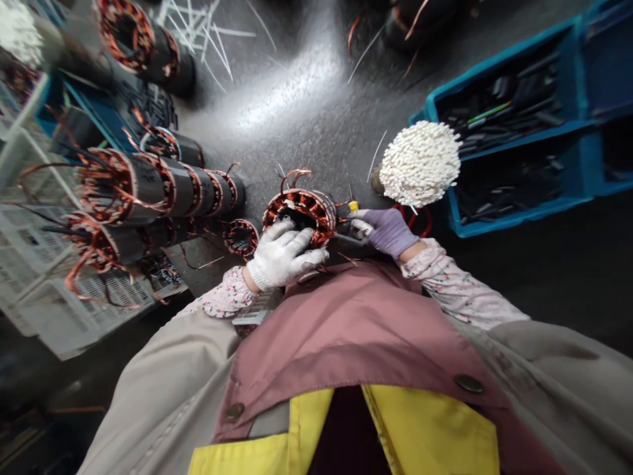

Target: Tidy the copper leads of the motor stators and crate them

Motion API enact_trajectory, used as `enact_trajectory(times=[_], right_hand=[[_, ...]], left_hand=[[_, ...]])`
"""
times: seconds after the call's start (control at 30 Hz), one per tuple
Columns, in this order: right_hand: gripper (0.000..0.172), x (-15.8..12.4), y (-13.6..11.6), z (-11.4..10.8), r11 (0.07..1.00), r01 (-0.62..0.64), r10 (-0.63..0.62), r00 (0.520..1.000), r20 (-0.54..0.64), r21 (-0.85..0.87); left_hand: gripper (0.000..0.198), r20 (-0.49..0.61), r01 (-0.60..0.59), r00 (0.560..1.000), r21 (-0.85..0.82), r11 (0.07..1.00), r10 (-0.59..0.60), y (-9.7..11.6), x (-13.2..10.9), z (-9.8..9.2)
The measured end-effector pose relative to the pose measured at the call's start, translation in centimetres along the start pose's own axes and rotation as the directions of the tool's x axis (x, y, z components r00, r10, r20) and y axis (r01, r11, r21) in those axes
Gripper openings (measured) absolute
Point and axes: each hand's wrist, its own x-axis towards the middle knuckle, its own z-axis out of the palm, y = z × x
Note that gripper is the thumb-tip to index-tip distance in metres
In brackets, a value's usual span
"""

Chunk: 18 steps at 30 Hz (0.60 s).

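Note:
A motor stator point(324, 204) with copper windings stands upright on the dark worktop in front of me, loose copper leads rising from its rim. My left hand point(287, 254), in a white glove, grips the near left side of its winding, fingers curled over the rim. At the stator's right side is my right hand point(386, 231), in a purple and white glove, its fingers closed together beside the copper leads. What they pinch is too small to make out. A thin grey strip or tube point(349, 239) lies just below those fingers, and a small yellow piece point(353, 206) shows above them.
Stacked stators point(168, 185) lie at left beside white plastic baskets point(89, 310); a smaller stator point(241, 236) is close to my left hand. A bundle of white sticks or tubes point(420, 163) stands at right, near blue bins point(519, 140) of dark pieces. White strips point(202, 33) lie scattered farther back.

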Motion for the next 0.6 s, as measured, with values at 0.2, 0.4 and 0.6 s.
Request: enact_trajectory(times=[0.2,0.4,0.6], right_hand=[[0.032,-0.1,-1.4,0.5,0.975,0.059,-0.053,0.998,0.032,-0.215],[0.026,1.5,-3.0,0.6,0.98,-0.061,0.036,0.99,0.134,0.187],[0.04,0.9,-1.7,0.2,0.742,-0.291,0.113,0.942,0.315,0.605]], left_hand=[[0.028,-0.046,0.015,0.999,-0.077,0.997,-0.018,-0.1,-0.2,-0.3],[0.025,0.019,0.061,0.998,-0.019,0.998,-0.06,-0.2,-0.6,-0.3],[0.019,0.057,0.066,0.996,0.034,0.997,-0.068,-0.4,-0.6,-0.8]])
